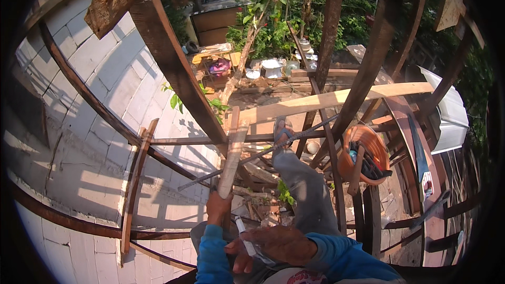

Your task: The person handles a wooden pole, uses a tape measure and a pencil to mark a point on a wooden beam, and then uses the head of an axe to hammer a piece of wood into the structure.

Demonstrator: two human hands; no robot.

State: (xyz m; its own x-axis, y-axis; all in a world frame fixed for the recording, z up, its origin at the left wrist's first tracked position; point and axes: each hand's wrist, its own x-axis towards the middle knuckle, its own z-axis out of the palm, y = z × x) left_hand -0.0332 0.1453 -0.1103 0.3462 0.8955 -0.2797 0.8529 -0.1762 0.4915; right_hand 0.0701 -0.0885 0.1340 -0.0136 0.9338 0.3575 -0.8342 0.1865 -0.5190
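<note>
My left hand (216,208) is closed around the lower end of a short, pale wooden board (235,158), which points up and away from me. Close to my lap, my right hand (281,243) is bent inward with its fingers curled about a slim white stick (244,235). The kind of stick does not show clearly, and part of it is hidden by the fingers. A thin ridged metal rod (258,154) runs slantwise across the frame, passing by the board. My sandalled foot (284,132) rests on a crossbeam beyond it.
Dark timber posts and beams (173,63) surround me high above the ground. An orange bucket (344,165) of tools hangs at the right, near a handsaw (419,150) on a plank. A long pale plank (336,98) spans ahead. A block wall (105,89) stands left.
</note>
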